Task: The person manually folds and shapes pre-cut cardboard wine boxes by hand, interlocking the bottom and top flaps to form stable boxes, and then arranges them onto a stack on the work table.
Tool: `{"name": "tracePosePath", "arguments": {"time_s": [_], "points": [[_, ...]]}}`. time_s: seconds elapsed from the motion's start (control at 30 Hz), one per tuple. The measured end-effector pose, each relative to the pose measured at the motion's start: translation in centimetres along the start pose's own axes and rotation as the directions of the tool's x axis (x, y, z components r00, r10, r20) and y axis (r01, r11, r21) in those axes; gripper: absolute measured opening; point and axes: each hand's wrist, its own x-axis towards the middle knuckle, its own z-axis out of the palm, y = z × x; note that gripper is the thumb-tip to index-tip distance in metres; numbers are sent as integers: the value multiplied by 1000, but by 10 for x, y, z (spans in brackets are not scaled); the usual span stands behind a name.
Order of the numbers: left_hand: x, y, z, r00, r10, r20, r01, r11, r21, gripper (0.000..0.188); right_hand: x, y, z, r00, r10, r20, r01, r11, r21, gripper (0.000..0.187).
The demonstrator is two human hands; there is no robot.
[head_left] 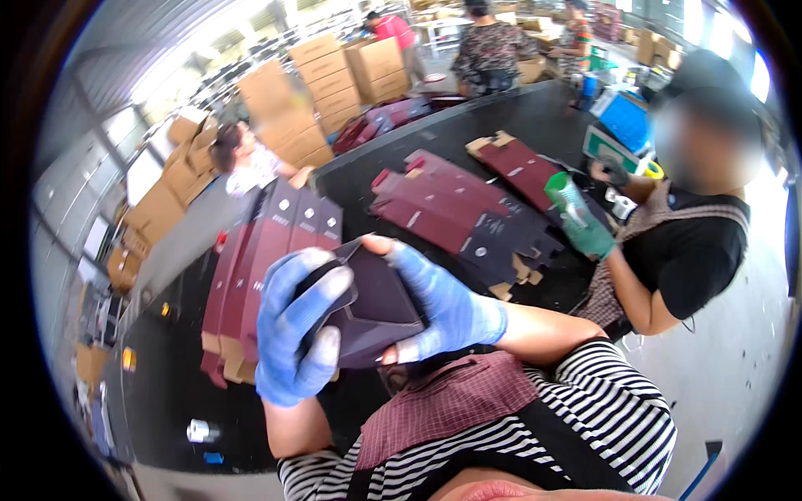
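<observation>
Close in front of me I hold a dark purple cardboard box [378, 311], its end facing me with creased flaps. My left hand [294, 321], in a blue glove with pale fingertips, is wrapped round its left side. From the right, my right hand [451, 305], also in a blue glove, grips the box with thumb and fingers along its edges. The far part of the box is hidden behind the hands. Beside my left hand stand several maroon and dark purple cartons [271, 259] in a row on the black table [159, 401].
Flattened maroon cartons [443, 204] lie on the table beyond my right hand. At the right a co-worker [693, 225] holds a green tape roll [568, 196]. Another person [251, 159] sits across, near stacked brown boxes [326, 79]. A white roll [200, 431] lies near the left front.
</observation>
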Motion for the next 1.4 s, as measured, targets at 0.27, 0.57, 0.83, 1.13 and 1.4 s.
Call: {"name": "tracePosePath", "arguments": {"time_s": [0.27,0.57,0.83,1.13,1.4], "points": [[1,-9,-4,997,75,5,-75,993,94,45,-11,9,2,997,74,-1,-74,993,87,114],[4,-14,-4,992,124,7,-125,991,38,38,-1,6,-5,998,-38,44,42,996,-77,109],[-1,-20,3,989,133,-71,-135,990,-26,38,10,4,-10,983,-158,98,172,972,-158,84],[-2,-17,5,986,141,-91,-144,989,-29,39,6,2,-8,986,-146,82,161,959,-232,80],[-1,-20,3,986,161,-38,-162,986,-36,38,2,3,-8,990,-128,50,136,967,-216,81]]}}
